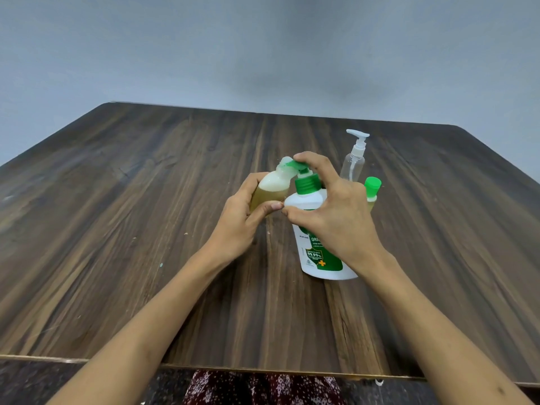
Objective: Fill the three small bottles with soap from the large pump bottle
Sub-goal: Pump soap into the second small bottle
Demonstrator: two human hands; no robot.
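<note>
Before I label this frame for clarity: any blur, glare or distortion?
Head view: wide-angle bending bows the table edges; the pump nozzle under the right hand smears where it meets the small bottle held by the left hand; lighting soft, no glare.
</note>
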